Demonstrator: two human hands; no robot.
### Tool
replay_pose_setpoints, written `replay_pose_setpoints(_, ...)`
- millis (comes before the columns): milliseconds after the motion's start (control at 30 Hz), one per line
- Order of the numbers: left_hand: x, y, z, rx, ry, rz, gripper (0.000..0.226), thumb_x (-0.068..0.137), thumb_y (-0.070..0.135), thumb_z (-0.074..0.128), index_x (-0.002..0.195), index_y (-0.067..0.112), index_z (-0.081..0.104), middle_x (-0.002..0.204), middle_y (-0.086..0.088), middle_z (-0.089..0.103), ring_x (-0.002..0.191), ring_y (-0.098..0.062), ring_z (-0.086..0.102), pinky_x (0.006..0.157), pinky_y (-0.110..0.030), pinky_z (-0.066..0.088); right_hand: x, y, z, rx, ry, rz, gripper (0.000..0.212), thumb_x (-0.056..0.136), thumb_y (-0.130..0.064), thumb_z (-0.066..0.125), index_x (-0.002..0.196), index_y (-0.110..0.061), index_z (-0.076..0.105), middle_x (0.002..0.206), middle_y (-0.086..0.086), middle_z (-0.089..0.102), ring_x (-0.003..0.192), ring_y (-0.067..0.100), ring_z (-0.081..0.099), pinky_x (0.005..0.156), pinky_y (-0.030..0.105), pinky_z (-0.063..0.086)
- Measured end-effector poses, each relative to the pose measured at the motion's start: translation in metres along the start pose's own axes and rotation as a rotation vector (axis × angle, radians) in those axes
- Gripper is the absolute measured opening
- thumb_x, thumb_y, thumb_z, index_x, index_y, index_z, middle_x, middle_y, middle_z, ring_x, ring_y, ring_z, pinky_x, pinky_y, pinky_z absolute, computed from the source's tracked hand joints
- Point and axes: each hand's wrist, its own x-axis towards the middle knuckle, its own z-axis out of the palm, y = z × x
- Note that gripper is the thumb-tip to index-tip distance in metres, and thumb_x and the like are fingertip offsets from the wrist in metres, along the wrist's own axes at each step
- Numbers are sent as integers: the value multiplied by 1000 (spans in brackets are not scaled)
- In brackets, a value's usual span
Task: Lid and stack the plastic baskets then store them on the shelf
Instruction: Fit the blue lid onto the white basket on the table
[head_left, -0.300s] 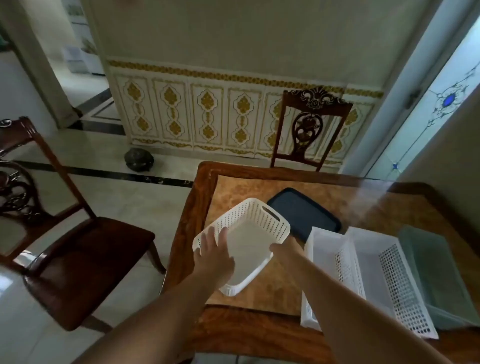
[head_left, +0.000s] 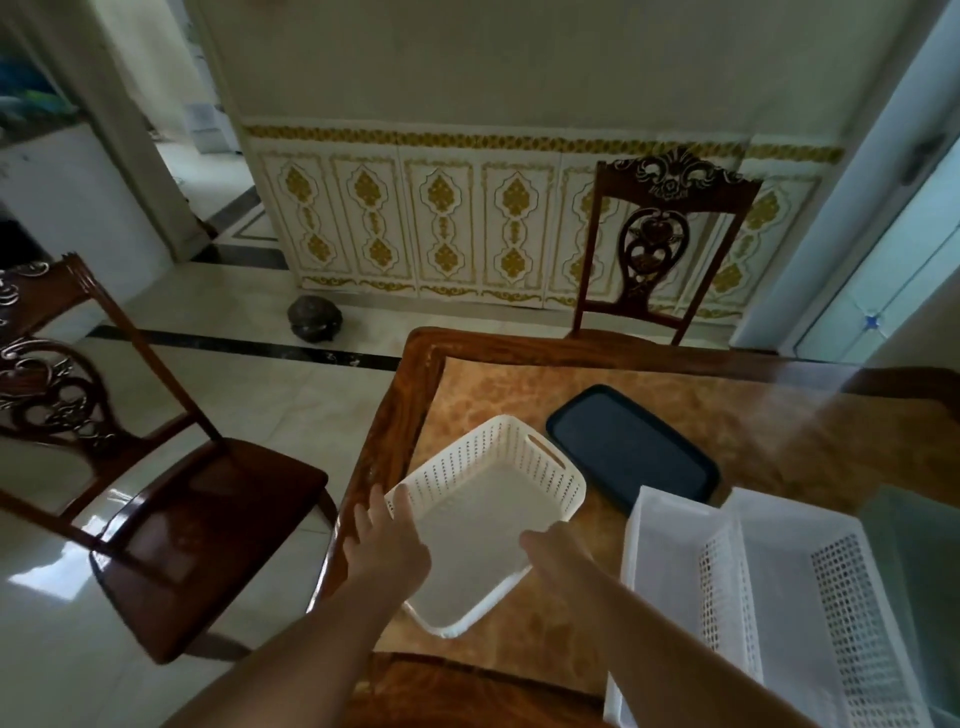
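Note:
A small white perforated basket (head_left: 493, 499) with a slot handle sits at the table's left side, with nothing inside it. My left hand (head_left: 387, 551) grips its left rim, fingers spread along the wall. The basket's near right rim is held by my right hand (head_left: 558, 553). A dark blue lid (head_left: 631, 452) lies flat just beyond the basket to the right. Larger white mesh baskets (head_left: 753, 597) lie side by side at the right.
The wooden table (head_left: 519, 384) has a raised brown border. A pale green translucent bin (head_left: 919, 582) stands at the far right. One carved chair (head_left: 665, 249) is behind the table, another (head_left: 156, 493) is on the tiled floor to the left. A dark round object (head_left: 314, 318) sits by the wall.
Both hands stay on the small white basket, which has shifted slightly toward me. The view has tilted a little.

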Motion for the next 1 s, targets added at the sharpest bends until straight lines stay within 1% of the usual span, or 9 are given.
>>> replay_pose_setpoints(67,6,1,-1,-17,-22,-22,79,87,31,60,146,28,9,155,-10,22,144,-39,18,111,-59,36,18,1,1,-15,-17,-21,23,94,-23,56,109,-9,66,114,14,70,81,18,56,70,26,48)
replay_pose_setpoints(167,8,9,-3,-17,-15,-56,74,87,29,60,147,25,16,148,-9,30,137,-35,30,106,-52,44,38,-7,-9,41,-17,-133,22,97,-20,59,118,-13,59,96,-1,65,74,11,60,43,8,43)
replay_pose_setpoints(333,15,30,-7,-54,-90,-89,59,89,18,52,144,25,30,137,-8,35,122,-30,41,91,-42,55,64,-33,-31,230,-48,-253,22,94,-16,64,116,-12,63,93,-2,67,81,14,64,54,21,46)
replay_pose_setpoints(433,23,40,-8,-94,-101,-54,45,90,17,53,134,23,44,126,-3,49,95,-18,54,58,-21,51,78,-45,-48,156,-31,-307,14,95,-16,61,105,-10,67,85,4,68,74,19,65,50,24,45)
replay_pose_setpoints(500,23,39,-7,-76,-101,-11,39,93,19,51,132,25,50,124,0,61,81,-9,57,47,-15,41,88,-45,-60,8,98,-345,13,93,-15,53,84,-14,63,72,2,63,59,15,59,43,25,41)
replay_pose_setpoints(567,19,33,-3,-17,-98,43,28,97,24,48,125,26,55,109,6,68,68,-2,60,47,-15,46,96,-39,-75,-134,306,-369,21,92,-15,47,73,-17,56,64,-1,61,53,14,56,44,30,45)
replay_pose_setpoints(667,9,26,1,77,-88,92,24,99,31,48,122,31,54,84,17,59,55,2,60,44,-13,43,110,-27,-99,-378,418,-376,14,97,-16,47,85,-20,53,67,-4,59,57,14,57,46,26,40)
replay_pose_setpoints(833,7,32,11,68,-79,60,25,97,31,51,122,33,52,101,10,70,51,1,58,39,-11,37,133,-15,-116,-636,351,-314,17,99,-16,48,106,-13,63,87,3,64,68,18,55,50,27,35)
replay_pose_setpoints(1000,14,46,17,73,-108,34,38,97,24,53,133,29,47,116,5,68,61,-4,62,43,-16,43,134,-17,-95,-876,225,-252,10,97,-19,56,87,-18,58,77,-1,59,65,14,55,60,30,46)
